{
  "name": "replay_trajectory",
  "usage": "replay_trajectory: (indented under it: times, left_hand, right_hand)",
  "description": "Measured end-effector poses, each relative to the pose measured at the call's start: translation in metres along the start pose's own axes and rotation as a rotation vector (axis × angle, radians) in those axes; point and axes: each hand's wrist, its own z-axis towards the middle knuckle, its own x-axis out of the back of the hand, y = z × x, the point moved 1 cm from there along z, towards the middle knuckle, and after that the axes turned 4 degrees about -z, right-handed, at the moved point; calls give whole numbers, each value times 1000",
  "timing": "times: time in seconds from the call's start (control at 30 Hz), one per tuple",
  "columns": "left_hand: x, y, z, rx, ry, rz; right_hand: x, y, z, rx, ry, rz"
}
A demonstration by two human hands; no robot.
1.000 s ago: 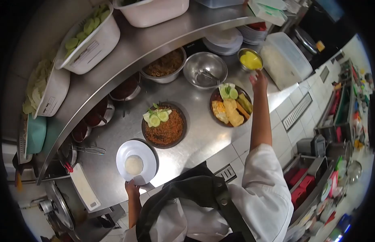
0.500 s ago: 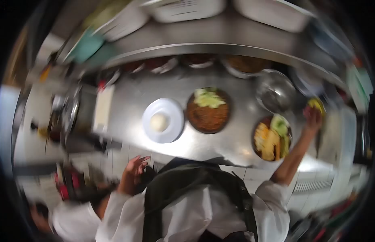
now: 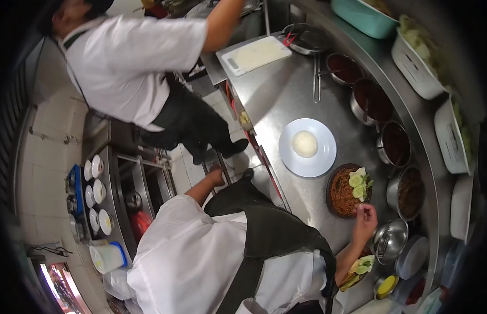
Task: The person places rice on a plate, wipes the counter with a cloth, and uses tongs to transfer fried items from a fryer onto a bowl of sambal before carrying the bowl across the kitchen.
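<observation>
A white plate (image 3: 306, 168) bearing a rounded mound of white rice (image 3: 304, 142) sits on the steel counter (image 3: 277, 102). Just beside it, to the lower right in the view, is a dark plate (image 3: 330, 199) of reddish-brown food (image 3: 340, 189) topped with pale green slices (image 3: 357, 191).

The right hand (image 3: 366, 222) is farther down and right of the white plate, at the dark plate's near edge. Its fingers are bent; I cannot tell whether their tips meet, hold something or touch that edge. The left hand (image 3: 216, 177) is left of the white plate, off the counter and above the floor, its fingers too small and turned to read as apart or together.

Well below the white plate, partly behind the right forearm, is more food with green slices (image 3: 362, 264). Farther right are a metal bowl (image 3: 394, 232) and, lower, a small bowl of yellow contents (image 3: 387, 286). Sauce pots (image 3: 370, 99) stand up and right of the white plate; a cutting board (image 3: 256, 55) lies up and left. A co-worker (image 3: 131, 68) stands well beyond, at upper left.
</observation>
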Motion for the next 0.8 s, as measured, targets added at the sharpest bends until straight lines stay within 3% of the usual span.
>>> replay_trajectory:
  times: [0.07, 0.2, 0.27, 0.3, 0.33, 0.4, 0.43, 0.47, 0.53, 0.57, 0.67, 0.8]
  left_hand:
    - [-32, -52, 30, 67, 39, -918]
    - [21, -73, -30, 339, -45, 38]
    - [4, -117, -24, 218, -137, 330]
    - [-8, -132, -23, 372, -113, 102]
    - [-76, -195, 9, 440, -170, -198]
    - [-130, -234, 9, 481, -98, -1105]
    - [-68, -191, -29, 806, -179, -1626]
    - [-79, -189, -41, 901, -58, -1958]
    - [-247, -234, -74, 290, -371, -1173]
    - [-319, -253, -92, 27, -350, -833]
    - [-290, -256, -226, 357, -735, -625]
    - [-294, -284, -248, 387, -796, -599]
  right_hand:
    - [-34, -25, -1, 35, -122, -45]
    - [-93, -56, -20, -47, -221, -112]
    - [-122, -55, -31, -74, -255, -132]
    - [-135, -52, -37, -70, -285, -143]
    - [-150, -46, -44, -113, -297, -167]
    - [-181, -31, -60, -198, -315, -214]
    - [-199, -22, -69, -225, -346, -232]
    - [-223, -24, -82, -300, -423, -290]
    - [-264, -12, -108, -423, -638, -357]
    - [-281, -5, -119, -452, -812, -484]
    - [-307, 27, -136, -582, -994, -504]
    - [-306, 60, -147, -380, -910, -823]
